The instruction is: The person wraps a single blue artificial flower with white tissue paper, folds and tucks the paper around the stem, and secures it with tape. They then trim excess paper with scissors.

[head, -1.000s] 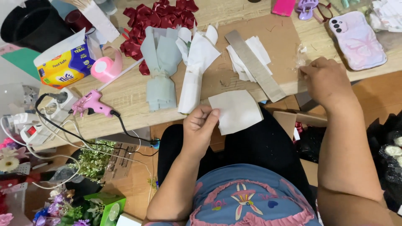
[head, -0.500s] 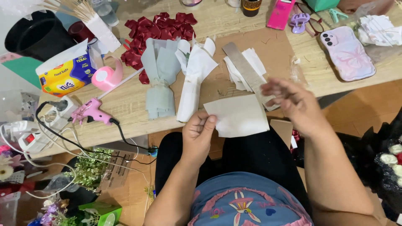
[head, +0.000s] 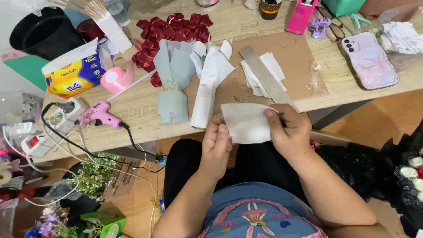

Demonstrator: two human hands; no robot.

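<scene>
A: Centre of the frame, low down: a white paper sheet [head: 245,123] is held up off the counter [head: 132,110], just over the person's lap. The left hand [head: 217,143] pinches its left edge, the right hand [head: 288,130] its right edge.

B: And the fingers?

A: Closed on the paper on both sides, thumbs in front, the rest curled behind. Held like that the sheet stays taut and flat, facing the person, which looks like a way to line it up square.

B: What sits just above it?

A: A metal ruler [head: 266,77] lies slanted on a brown cardboard mat [head: 295,57], resting across a small stack of white paper pieces [head: 275,66], close enough to grab. Left of that, a white paper wrap [head: 209,86] and a pale green paper wrap [head: 174,79] lie side by side, touching, flared ends toward the top of the frame.

B: Further out?

A: Dark red ribbon bows [head: 165,33] heaped at upper centre, behind the wraps. Middle left, a pink glue gun [head: 100,113] with its black cord trailing off the counter edge, next to a pink ribbon roll [head: 116,78] and a tissue pack [head: 75,72]. Upper right, a phone in a pastel case [head: 370,59] and a pink tape dispenser [head: 302,15], well apart from the hands.
</scene>
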